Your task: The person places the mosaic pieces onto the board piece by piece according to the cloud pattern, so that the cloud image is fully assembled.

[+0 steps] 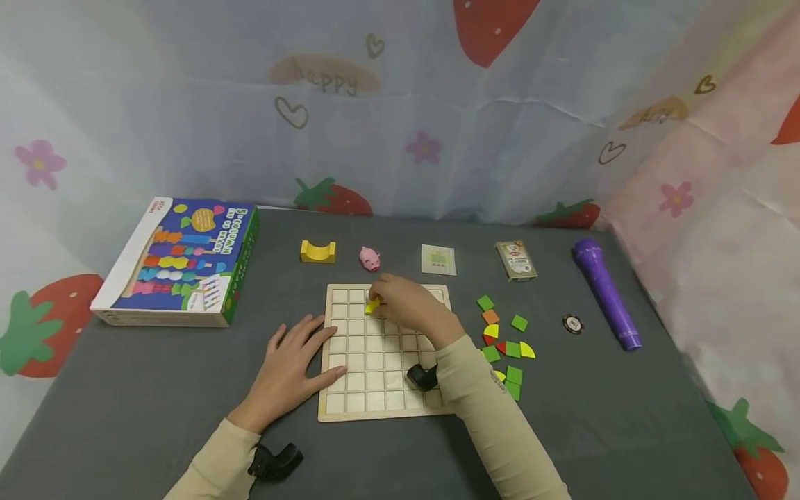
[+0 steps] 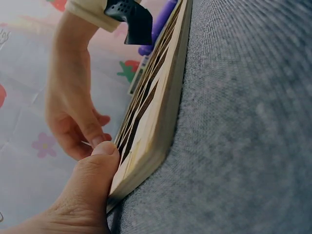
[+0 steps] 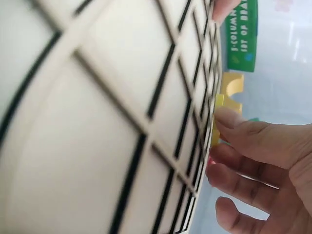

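Note:
A wooden grid board (image 1: 355,382) with raised square cells lies flat on the grey table. My right hand (image 1: 406,303) reaches over its upper part and pinches a small yellow piece (image 1: 371,306) between thumb and fingers. In the right wrist view the yellow piece (image 3: 218,105) stands at the board's surface, with the thumb on it. My left hand (image 1: 287,371) rests at the board's left edge with fingers spread. Its thumb (image 2: 95,168) presses the board's rim in the left wrist view. Loose green, yellow, red and orange pieces (image 1: 514,375) lie right of the board, partly behind the right sleeve.
A boxed toy set (image 1: 181,264) sits at the left. Along the back are a yellow curved block (image 1: 318,253), a pink toy pig (image 1: 369,259), a small square packet (image 1: 439,260) and a card box (image 1: 516,261). A poker chip (image 1: 572,323) and purple microphone (image 1: 606,292) lie right.

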Tool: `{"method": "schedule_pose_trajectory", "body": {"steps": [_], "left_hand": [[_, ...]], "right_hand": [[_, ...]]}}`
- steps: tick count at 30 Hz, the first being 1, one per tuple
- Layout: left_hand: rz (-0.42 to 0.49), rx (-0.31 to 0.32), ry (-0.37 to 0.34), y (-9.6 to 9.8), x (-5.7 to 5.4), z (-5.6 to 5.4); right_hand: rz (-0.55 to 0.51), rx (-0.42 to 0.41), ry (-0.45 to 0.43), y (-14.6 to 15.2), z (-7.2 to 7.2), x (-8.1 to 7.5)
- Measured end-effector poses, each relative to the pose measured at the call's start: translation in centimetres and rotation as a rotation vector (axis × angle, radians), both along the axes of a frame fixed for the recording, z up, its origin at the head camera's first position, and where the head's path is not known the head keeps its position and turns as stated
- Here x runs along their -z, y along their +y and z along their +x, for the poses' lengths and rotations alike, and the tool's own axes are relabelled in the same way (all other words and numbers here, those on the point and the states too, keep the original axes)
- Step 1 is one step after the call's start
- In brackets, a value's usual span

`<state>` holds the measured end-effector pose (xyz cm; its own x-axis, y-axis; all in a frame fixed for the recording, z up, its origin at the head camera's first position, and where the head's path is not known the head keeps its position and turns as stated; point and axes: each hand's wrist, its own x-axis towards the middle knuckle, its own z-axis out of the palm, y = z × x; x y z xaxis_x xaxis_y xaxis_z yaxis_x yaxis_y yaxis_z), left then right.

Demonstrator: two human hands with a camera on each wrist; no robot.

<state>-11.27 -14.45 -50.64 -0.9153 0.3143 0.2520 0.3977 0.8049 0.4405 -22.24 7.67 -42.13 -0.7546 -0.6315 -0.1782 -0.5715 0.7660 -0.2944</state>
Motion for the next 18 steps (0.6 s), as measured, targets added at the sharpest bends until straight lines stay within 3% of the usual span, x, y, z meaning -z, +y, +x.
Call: {"method": "schedule_pose_trajectory", "body": {"steps": [18], "left_hand": [[0.002,0.002,0.005,0.06,0.18,-0.03]], "right_hand": [[-0.004,0.007,0.024,0.21,0.43,0.83]]}}
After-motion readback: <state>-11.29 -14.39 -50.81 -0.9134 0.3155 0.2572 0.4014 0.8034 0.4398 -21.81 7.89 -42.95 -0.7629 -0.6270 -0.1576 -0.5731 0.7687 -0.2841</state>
